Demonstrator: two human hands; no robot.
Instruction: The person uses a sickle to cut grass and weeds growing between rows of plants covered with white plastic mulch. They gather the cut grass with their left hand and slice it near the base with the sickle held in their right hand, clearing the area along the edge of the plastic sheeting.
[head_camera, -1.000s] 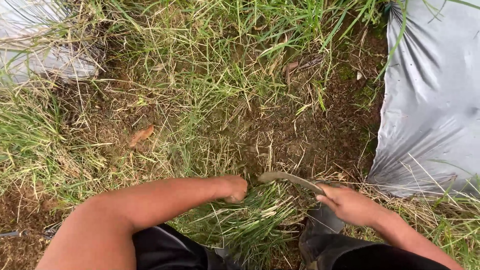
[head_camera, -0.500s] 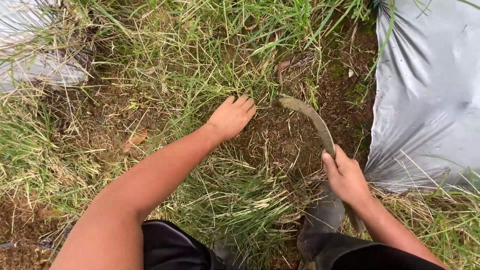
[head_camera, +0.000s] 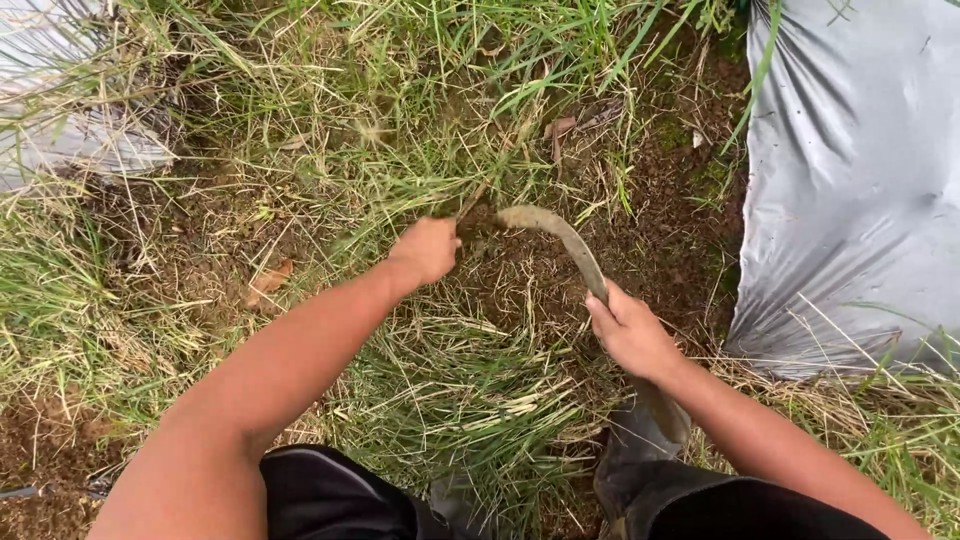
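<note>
My left hand (head_camera: 428, 249) is closed around a tuft of grass (head_camera: 470, 205) at ground level in the middle of the view. My right hand (head_camera: 632, 334) grips the handle of a curved, dirt-covered sickle (head_camera: 560, 236). The blade arcs up and left, and its tip meets the base of the tuft right beside my left fist. A heap of cut grass (head_camera: 470, 400) lies between my arms, close to my body.
Grey plastic sheeting (head_camera: 850, 190) covers the ground on the right, and another patch (head_camera: 70, 140) lies at the upper left. Bare brown soil (head_camera: 640, 220) shows around the blade. A dark boot (head_camera: 640, 450) is below my right hand. Tall grass (head_camera: 400, 70) grows ahead.
My left hand went from the cut heap forward, lay flat on the grass, then closed on a tuft. The sickle swung forward and left until its tip reached that tuft.
</note>
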